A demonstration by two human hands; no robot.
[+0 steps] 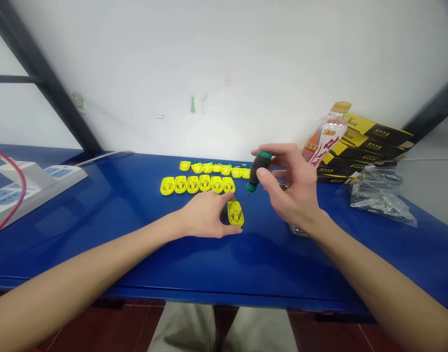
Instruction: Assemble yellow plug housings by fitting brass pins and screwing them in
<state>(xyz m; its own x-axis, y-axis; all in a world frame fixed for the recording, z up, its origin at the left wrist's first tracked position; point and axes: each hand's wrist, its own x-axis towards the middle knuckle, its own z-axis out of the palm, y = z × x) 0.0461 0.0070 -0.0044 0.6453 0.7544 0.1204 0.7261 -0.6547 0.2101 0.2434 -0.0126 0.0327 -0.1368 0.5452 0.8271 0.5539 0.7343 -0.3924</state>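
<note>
A yellow plastic housing (235,213) with small metal parts inside lies on the blue table, gripped at its edges by the thumb and fingers of my left hand (209,215). My right hand (293,183) is wrapped round the black and green handle of a screwdriver (260,169). Its tip reaches into the housing, at a metal part. Behind my left hand stands a row of several similar yellow housings (205,183) with metal parts in them. Farther back is a row of several smaller yellow pieces (216,168), with green bits behind them.
A bottle with a yellow cap (328,134) and stacked black and yellow boxes (370,144) stand at the right, near a clear bag of parts (381,198). A container partly shows beneath my right hand. At the left lie a white power strip (36,190) and a red cable (21,195).
</note>
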